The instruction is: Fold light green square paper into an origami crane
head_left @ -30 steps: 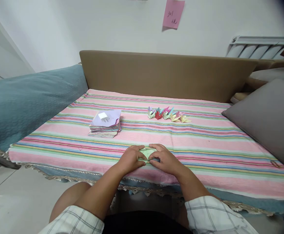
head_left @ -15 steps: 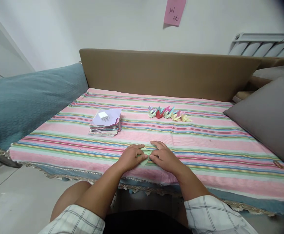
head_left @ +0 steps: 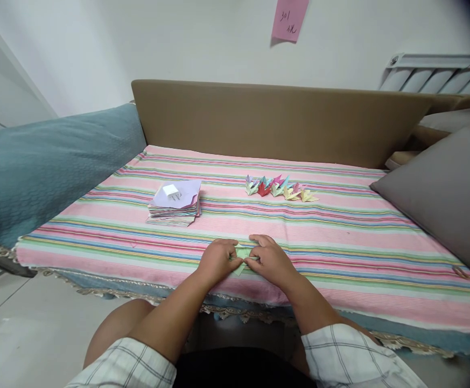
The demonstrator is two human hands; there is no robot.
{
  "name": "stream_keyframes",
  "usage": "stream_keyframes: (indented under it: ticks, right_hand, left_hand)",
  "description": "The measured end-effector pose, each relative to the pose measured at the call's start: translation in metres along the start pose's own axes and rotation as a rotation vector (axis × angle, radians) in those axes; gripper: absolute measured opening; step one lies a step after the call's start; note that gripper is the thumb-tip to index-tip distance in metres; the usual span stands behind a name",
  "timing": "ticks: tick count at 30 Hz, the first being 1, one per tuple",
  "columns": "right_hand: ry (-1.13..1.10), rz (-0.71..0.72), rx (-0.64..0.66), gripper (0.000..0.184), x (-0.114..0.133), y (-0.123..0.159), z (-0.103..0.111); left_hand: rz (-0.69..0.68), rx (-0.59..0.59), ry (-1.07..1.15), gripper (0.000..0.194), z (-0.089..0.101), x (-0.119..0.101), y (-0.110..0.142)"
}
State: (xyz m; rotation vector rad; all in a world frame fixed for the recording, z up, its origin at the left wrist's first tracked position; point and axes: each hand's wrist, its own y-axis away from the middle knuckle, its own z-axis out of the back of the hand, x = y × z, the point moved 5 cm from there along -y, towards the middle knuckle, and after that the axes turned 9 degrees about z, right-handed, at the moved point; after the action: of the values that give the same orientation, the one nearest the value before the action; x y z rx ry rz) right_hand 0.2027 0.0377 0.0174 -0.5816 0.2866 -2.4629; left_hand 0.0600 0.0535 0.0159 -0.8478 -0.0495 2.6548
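Near the front edge of the striped cloth lies a small piece of light green folding paper point(head_left: 243, 252), partly covered by my fingers. My left hand point(head_left: 217, 258) pinches its left side, thumb toward the middle. On the opposite side my right hand point(head_left: 272, 261) grips the paper with thumb and fingers, the thumb tips almost meeting. A pointed lower corner of the sheet shows below my thumbs. Farther back stand several folded paper cranes point(head_left: 277, 187) in mixed colours, close together in rows.
A stack of coloured paper sheets point(head_left: 174, 214) sits at the left, with a white plug adapter point(head_left: 172, 192) on top. The striped cloth point(head_left: 339, 231) covers the seat. A grey cushion point(head_left: 448, 188) is at the right, a blue-covered armrest point(head_left: 57, 161) at the left, a brown backrest point(head_left: 275, 124) behind.
My thumbs have come closer together over the green paper, and more of its upper middle shows between my hands. Everything else stays in place.
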Motion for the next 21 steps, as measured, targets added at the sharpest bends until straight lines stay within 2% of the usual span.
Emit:
stream_keyframes:
  ticks: [7,17,21]
  right_hand:
    - [0.057,-0.013,-0.007,0.008,0.0032,-0.0002,-0.0003]
    - [0.098,-0.01,-0.014,0.012,0.0029,0.0018,-0.0021]
    - [0.056,0.005,-0.078,0.008,0.0044,0.0033,0.0]
  left_hand:
    - [-0.031,-0.012,-0.091,0.018,-0.0009,-0.0025,0.002]
    - [-0.068,-0.042,-0.145,0.019,-0.0031,-0.0019,0.0035]
    - [-0.078,-0.075,-0.151,0.018,-0.0013,-0.0029,0.0058]
